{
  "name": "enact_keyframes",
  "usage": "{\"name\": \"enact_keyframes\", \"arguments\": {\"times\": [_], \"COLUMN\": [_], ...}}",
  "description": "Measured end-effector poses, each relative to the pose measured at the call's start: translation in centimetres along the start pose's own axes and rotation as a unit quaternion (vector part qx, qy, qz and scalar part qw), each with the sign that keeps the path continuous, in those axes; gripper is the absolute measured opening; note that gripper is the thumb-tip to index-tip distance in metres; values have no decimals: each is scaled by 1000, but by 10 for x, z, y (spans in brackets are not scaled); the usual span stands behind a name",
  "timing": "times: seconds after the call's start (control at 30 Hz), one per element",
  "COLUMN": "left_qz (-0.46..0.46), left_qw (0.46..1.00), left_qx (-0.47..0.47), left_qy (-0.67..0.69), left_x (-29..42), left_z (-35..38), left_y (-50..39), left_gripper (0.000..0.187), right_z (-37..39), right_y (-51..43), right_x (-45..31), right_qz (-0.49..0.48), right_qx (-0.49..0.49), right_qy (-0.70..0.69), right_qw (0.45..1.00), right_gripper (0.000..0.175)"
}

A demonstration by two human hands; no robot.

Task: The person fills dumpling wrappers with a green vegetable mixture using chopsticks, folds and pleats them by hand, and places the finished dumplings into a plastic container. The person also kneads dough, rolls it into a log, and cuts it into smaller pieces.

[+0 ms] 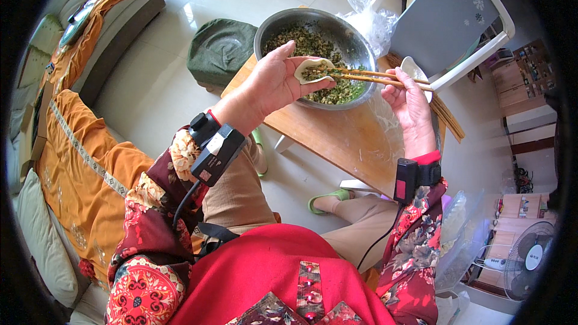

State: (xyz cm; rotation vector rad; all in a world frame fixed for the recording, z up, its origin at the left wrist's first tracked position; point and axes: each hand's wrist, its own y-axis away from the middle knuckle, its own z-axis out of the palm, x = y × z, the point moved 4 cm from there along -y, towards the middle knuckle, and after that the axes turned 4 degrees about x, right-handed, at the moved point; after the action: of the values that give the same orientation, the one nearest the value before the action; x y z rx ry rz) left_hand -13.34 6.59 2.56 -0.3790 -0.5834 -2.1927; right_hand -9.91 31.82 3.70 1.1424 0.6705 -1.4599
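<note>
My left hand (282, 76) holds a round dough wrapper (314, 71) with chopped filling on it, its edges curling up around the filling. A pair of wooden chopsticks (384, 77) is in my right hand (408, 99), and their tips reach the filling at the wrapper's right side. Beneath and behind the wrapper stands a large metal bowl (347, 107), partly full of chopped green and brown filling (311, 38). The bowl rests on a wooden table (334, 140). My left fingers and the wrapper hide part of the bowl.
Right of the bowl are a clear plastic bag (370, 20), a white spoon or dish (414, 70), and a bundle of thin brown sticks (447, 115). A green covered stool (221, 52) stands left of the table. A grey-backed chair (445, 18) is at the upper right.
</note>
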Motion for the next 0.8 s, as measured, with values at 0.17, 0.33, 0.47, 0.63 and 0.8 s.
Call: {"name": "enact_keyframes", "arguments": {"times": [0.17,0.33,0.47,0.63,0.8], "left_qz": [-21,-5,-8,-10,-5], "left_qw": [1000,1000,1000,1000,1000], "left_qx": [4,13,8,2,-3], "left_qy": [-2,-18,-22,-12,-13], "left_x": [-1,0,0,-1,-3], "left_z": [-2,-2,-2,0,5], "left_y": [3,5,4,4,3], "left_gripper": [59,57,54,54,55], "right_z": [4,3,6,8,6], "right_y": [4,8,10,8,5], "right_x": [-11,-20,-17,-11,-7], "right_qz": [-26,-35,-15,-22,-29], "right_qx": [0,13,-17,-28,-15], "right_qy": [18,15,27,28,20], "right_qw": [1000,999,999,999,999], "right_gripper": [21,21,22,21,21]}}
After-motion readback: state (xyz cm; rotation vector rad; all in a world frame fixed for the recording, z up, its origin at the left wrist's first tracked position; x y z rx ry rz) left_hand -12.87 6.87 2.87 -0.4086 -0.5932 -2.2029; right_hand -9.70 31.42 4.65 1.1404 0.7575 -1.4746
